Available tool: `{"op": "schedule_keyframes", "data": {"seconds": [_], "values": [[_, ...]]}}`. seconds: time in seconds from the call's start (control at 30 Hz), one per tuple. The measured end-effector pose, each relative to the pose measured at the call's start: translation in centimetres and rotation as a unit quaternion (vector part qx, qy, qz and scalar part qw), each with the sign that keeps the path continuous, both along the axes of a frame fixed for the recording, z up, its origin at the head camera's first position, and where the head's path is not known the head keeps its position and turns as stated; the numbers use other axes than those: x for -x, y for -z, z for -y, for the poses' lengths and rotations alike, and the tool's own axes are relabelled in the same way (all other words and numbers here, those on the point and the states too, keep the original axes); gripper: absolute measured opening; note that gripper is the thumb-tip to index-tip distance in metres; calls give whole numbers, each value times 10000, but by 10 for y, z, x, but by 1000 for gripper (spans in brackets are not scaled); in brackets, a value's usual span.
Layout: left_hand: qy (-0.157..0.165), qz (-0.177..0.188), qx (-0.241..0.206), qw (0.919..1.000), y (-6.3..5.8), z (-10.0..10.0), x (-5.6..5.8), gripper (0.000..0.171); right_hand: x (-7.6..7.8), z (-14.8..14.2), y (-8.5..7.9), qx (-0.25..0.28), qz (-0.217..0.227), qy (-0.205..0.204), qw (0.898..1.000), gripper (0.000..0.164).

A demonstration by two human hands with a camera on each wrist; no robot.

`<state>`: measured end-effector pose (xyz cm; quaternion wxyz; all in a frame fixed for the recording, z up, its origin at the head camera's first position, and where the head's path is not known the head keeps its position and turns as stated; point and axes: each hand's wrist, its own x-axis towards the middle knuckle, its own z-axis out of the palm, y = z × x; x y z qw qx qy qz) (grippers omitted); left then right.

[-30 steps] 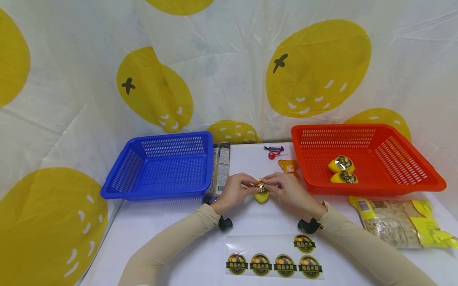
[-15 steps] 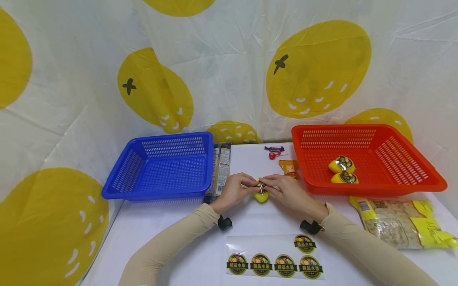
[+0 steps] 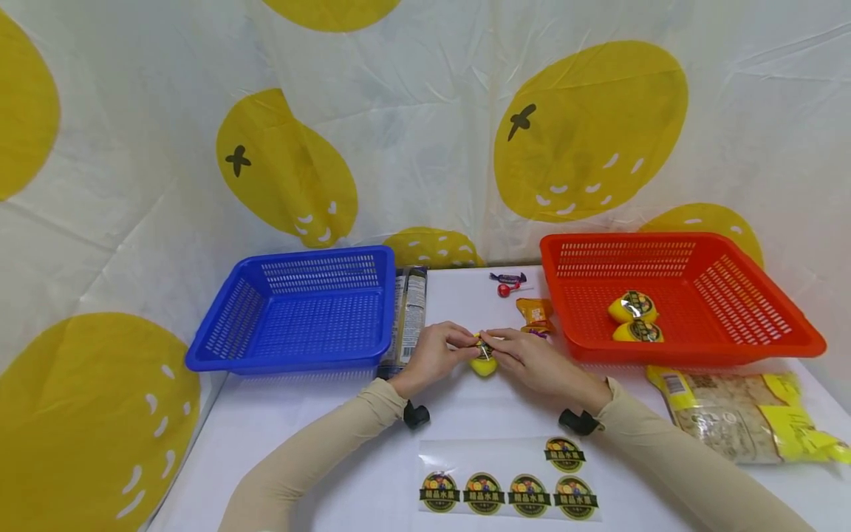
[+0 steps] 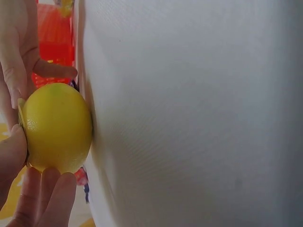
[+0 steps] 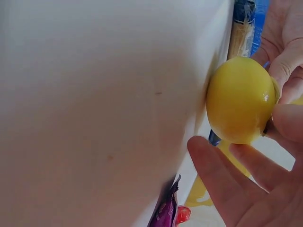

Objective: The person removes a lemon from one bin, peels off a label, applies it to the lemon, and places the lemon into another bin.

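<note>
A yellow lemon [image 3: 483, 363] stands on the white tablecloth between the hands, a dark round fruit label on its upper side. My left hand [image 3: 435, 355] holds it from the left, thumb at the label and fingertips against the side, as the left wrist view shows. From the right, my right hand [image 3: 535, 360] pinches the lemon [image 5: 240, 100], thumb by the label's edge and a finger on the side; another finger extends past the fruit. In front lies a clear sheet [image 3: 488, 458] with several similar labels. Two labelled lemons [image 3: 633, 307] sit in the red basket [image 3: 718, 355].
At the left stands a blue basket [image 3: 292, 362], with a long printed package [image 3: 414, 314] beside it. Behind my right hand are an orange packet [image 3: 535, 312], a lollipop [image 3: 504, 291] and a purple wrapped candy [image 3: 508, 278]. A yellow-ended bag [image 3: 731, 414] lies at the right.
My right hand has shifted slightly at the label, its fingers moving a little over the lemon. The left hand and the lemon stay almost in place.
</note>
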<state>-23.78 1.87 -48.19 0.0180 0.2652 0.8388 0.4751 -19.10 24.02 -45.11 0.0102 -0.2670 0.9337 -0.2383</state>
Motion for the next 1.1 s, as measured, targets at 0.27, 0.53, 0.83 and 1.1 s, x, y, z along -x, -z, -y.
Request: {"op": "schedule_keyframes", "data": {"seconds": [0.27,0.53,0.83,1.1], "values": [[32,116,-15,9999,-2,0,-1,14,0,-1,2,513,20,103,9986,44],[56,111,68,9999,-2,-1,-2,15,1,1,2,838,221,528,9948,46],[281,-102,92,9995,-4,-1,2,19,3,1,5,1003,126,632,9929,44],[169,19,74,9998,-3,-2,1,25,4,-1,7,1067,-27,378,9936,37]]}}
